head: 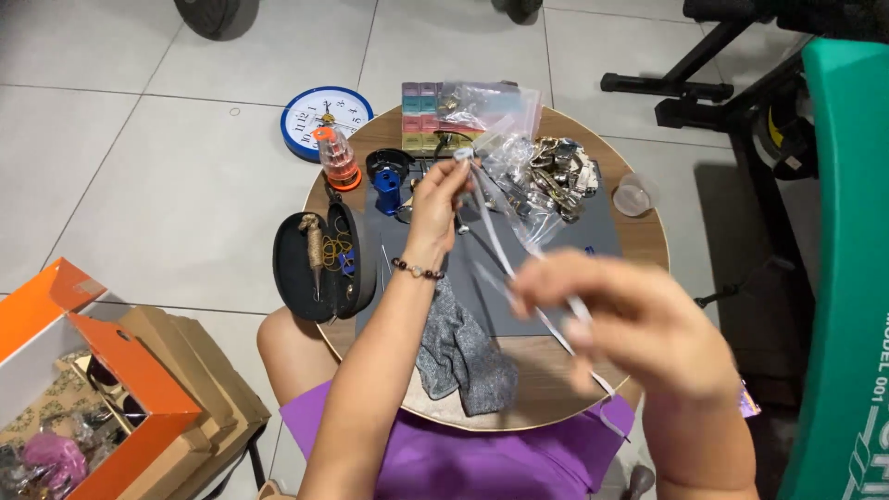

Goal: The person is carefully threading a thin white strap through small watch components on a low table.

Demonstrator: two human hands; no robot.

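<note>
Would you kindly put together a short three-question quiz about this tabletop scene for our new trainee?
1. True or false: the left hand and right hand hold the same clear plastic bag between them.
2. What lies at the table's near edge, below the left wrist? A) grey cloth B) red towel C) newspaper
3. Fill in: on the floor beyond the round wooden table lies a blue-rimmed ____.

Key:
1. True.
2. A, the grey cloth.
3. Wall clock.

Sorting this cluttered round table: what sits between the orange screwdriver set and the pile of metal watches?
In the head view, the blue metal tool and the left hand pinching a clear plastic strip lie between them.
</note>
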